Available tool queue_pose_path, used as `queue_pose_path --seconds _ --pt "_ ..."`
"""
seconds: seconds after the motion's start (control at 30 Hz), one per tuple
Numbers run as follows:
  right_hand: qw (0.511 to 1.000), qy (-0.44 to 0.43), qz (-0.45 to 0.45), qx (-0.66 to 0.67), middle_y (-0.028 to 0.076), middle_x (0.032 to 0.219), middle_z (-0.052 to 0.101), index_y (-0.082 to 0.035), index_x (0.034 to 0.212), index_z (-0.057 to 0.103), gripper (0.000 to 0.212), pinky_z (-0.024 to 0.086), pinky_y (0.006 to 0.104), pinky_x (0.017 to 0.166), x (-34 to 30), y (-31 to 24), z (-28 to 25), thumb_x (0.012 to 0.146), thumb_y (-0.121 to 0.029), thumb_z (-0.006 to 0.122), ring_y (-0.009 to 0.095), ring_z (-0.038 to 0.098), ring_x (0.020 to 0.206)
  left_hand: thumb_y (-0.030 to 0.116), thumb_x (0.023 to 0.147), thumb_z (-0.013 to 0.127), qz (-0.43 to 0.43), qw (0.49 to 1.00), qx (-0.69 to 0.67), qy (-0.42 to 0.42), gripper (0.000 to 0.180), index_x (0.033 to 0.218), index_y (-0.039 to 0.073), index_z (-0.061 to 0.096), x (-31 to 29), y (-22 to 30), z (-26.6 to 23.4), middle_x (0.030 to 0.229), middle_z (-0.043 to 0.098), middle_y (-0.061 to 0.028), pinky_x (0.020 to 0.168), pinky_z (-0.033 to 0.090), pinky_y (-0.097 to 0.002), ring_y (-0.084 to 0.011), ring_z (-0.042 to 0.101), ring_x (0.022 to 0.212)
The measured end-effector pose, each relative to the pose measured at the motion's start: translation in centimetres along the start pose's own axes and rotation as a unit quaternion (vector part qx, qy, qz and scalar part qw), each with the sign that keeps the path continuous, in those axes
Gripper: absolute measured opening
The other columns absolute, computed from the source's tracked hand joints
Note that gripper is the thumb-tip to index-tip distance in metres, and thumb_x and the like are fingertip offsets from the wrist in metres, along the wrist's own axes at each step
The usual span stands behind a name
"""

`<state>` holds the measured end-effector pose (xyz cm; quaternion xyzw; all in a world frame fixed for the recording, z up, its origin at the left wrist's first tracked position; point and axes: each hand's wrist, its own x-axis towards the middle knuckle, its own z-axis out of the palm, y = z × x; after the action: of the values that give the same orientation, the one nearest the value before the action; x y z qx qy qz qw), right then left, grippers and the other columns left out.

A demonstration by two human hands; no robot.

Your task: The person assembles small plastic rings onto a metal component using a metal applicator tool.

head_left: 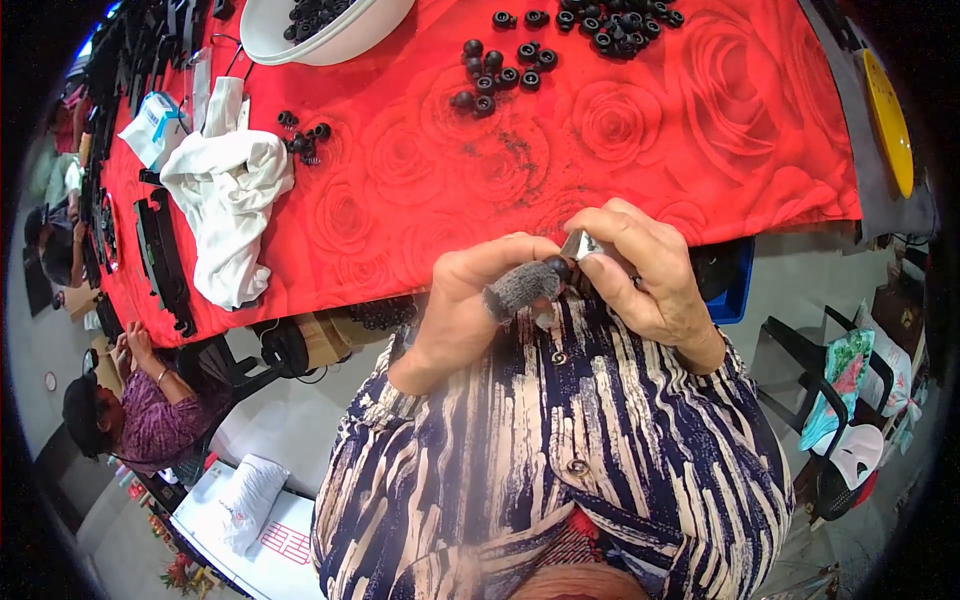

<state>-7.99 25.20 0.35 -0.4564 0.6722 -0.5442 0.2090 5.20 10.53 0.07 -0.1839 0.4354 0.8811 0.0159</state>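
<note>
Just off the near edge of the table, in front of my chest, my two hands meet. A small round black plastic part (557,266) is pinched in my left hand (452,305), whose thumb wears a grey knitted sleeve (522,288). My right hand (648,280) grips a small blade (573,243) with a white-wrapped end, held against the black part. Farther off, similar black parts (620,30) lie in a loose cluster on the red cloth. Several more (485,82) sit a little nearer and to the left.
A rose-patterned red cloth (390,230) covers the table, with dark shavings (530,165) on it. At the back left stands a white bowl (350,40) of black parts. A white cloth (225,200) and long black strips (160,260) lie left. Another person (150,410) sits beyond.
</note>
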Motion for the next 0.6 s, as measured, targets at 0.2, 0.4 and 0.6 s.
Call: queue_pose_path --seconds 0.2,0.4,0.6 --pt "1.0 -0.011 0.007 -0.013 0.013 0.071 0.051 0.0 0.097 0.057 0.022 0.041 0.035 0.051 -0.13 0.08 -0.05 0.076 -0.002 0.061 0.028 0.054 0.059 0.002 0.087 0.056 -0.006 1.0 0.002 0.009 0.02 0.106 -0.002 0.06 0.02 -0.16 0.08 0.093 0.061 -0.002 0.066 0.046 -0.0192 -0.0062 0.056 0.077" --pt "1.0 -0.018 -0.004 0.001 0.013 0.071 0.052 0.001 0.096 0.057 0.023 0.042 0.035 0.052 -0.08 0.29 -0.08 0.074 -0.003 0.063 0.028 0.054 0.059 0.002 0.087 0.056 -0.003 1.0 0.001 0.009 0.021 0.107 -0.002 0.061 -0.09 -0.45 -0.1 0.092 0.062 -0.0024 0.066 0.046 -0.0189 -0.0065 0.057 0.076" --pt "1.0 -0.018 -0.01 0.007 0.013 0.071 0.052 0.001 0.095 0.057 0.022 0.042 0.0345 0.052 -0.25 0.57 -0.19 0.074 -0.003 0.063 0.028 0.054 0.06 0.003 0.087 0.056 -0.016 1.0 0.004 0.014 0.021 0.107 -0.001 0.061 -0.08 -0.25 0.12 0.09 0.063 -0.003 0.065 0.046 -0.019 -0.0068 0.057 0.074"
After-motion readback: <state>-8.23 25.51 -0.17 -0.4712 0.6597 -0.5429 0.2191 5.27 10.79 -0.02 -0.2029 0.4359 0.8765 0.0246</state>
